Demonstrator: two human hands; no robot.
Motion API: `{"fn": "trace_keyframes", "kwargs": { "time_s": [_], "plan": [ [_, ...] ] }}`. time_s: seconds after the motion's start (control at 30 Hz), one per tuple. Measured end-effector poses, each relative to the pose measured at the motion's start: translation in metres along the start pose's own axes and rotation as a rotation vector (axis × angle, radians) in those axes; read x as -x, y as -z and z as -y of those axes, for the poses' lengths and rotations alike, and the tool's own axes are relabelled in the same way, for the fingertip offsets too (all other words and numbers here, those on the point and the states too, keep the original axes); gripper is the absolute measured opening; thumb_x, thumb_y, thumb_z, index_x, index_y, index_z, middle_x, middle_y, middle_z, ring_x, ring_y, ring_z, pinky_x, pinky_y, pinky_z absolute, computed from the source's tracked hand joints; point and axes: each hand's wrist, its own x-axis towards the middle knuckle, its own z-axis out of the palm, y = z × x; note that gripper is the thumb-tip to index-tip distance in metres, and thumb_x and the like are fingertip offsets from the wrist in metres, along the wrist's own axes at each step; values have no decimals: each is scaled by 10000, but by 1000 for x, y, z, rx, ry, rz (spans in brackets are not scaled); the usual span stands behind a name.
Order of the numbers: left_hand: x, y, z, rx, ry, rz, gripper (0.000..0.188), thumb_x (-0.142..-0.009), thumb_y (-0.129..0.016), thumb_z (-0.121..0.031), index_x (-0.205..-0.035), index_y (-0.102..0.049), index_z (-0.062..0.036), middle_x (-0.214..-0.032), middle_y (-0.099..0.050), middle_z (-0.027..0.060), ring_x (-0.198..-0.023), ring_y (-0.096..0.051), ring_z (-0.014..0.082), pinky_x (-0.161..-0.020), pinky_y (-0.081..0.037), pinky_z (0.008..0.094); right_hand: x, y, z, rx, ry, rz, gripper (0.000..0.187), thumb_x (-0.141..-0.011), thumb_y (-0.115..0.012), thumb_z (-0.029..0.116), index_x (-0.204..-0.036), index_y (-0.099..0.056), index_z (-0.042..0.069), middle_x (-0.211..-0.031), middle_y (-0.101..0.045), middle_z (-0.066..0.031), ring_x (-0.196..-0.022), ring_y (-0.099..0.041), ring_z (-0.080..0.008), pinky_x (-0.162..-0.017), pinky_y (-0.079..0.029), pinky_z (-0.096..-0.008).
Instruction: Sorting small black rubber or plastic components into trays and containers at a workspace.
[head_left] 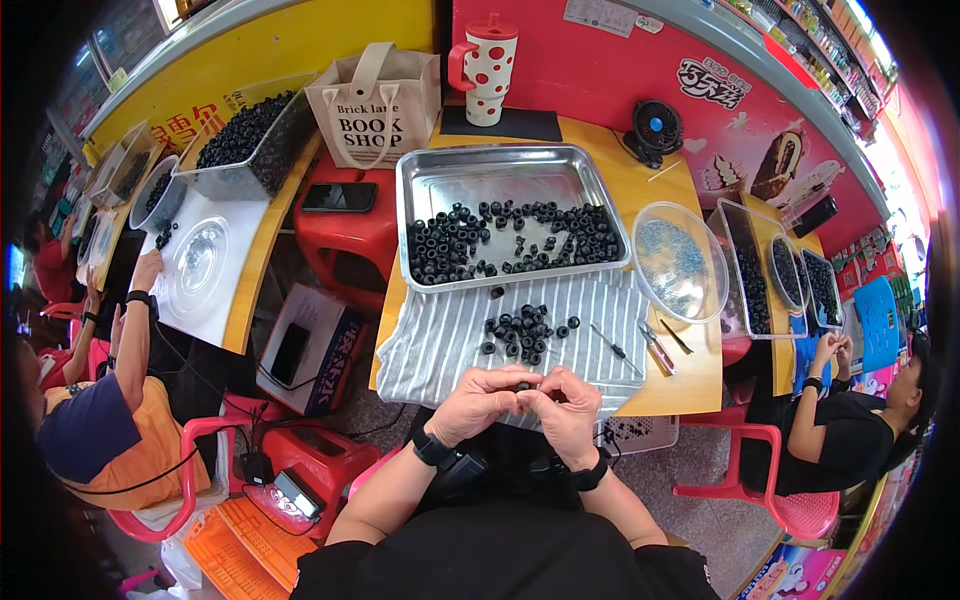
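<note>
My left hand is closed, thumb and fingers pinching a small black ring-shaped part over the table's near edge. Fingertips touching the left ones, my right hand is also closed in a pinch; whatever it grips is hidden by the fingers. Just beyond both hands, a loose pile of black ring-shaped parts lies on a grey-and-white striped cloth. Many more of them fill the lower half of a metal tray behind the cloth.
Right of the pile lie a thin dark-handled tool, a cutter-like tool and tweezers. A clear round tray holds small bluish pieces. Behind stand a spotted tumbler, a tote bag and a fan. Co-workers sit on both sides.
</note>
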Motion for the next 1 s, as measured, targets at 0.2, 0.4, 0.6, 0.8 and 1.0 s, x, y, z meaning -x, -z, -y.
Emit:
{"fn": "trace_keyframes", "kwargs": {
  "time_s": [0.2,0.4,0.6,0.8,1.0],
  "plan": [
    [0,3,1,80,28,-4,427,-844,-732,-105,-1224,-627,59,-1111,-599,88,-849,-589,125,-726,-488,241,-1,-4,5,-49,-22,6,230,-757,-778,-43,-674,-571,10,-652,-551,5,-588,-487,-47,-512,-370,-220],
    [-1,4,-5,111,101,10,403,-846,-737,-109,-1199,-640,59,-1065,-623,85,-859,-607,129,-716,-492,244,3,-3,-7,-140,-56,15,203,-769,-770,-41,-693,-587,4,-679,-568,-3,-609,-516,-48,-527,-385,-211],
    [-2,4,-7,146,145,-13,399,-873,-719,-135,-1210,-630,60,-1066,-658,94,-836,-620,114,-716,-508,242,2,-1,-3,-150,-58,54,169,-786,-753,-43,-716,-606,-1,-705,-583,-11,-611,-537,-60,-530,-407,-218],
    [1,5,-1,115,127,-24,413,-927,-669,-177,-1247,-594,73,-1021,-683,97,-797,-629,111,-717,-521,232,1,0,7,-12,40,50,145,-787,-735,-52,-733,-610,-3,-720,-600,-44,-623,-593,-101,-536,-453,-244],
    [1,5,5,58,89,-61,365,-990,-576,-184,-1254,-583,68,-1017,-683,94,-789,-631,104,-708,-522,226,1,-2,9,220,215,19,133,-765,-733,-54,-751,-612,-1,-714,-578,-71,-587,-588,-155,-521,-451,-273]
  ]
}}
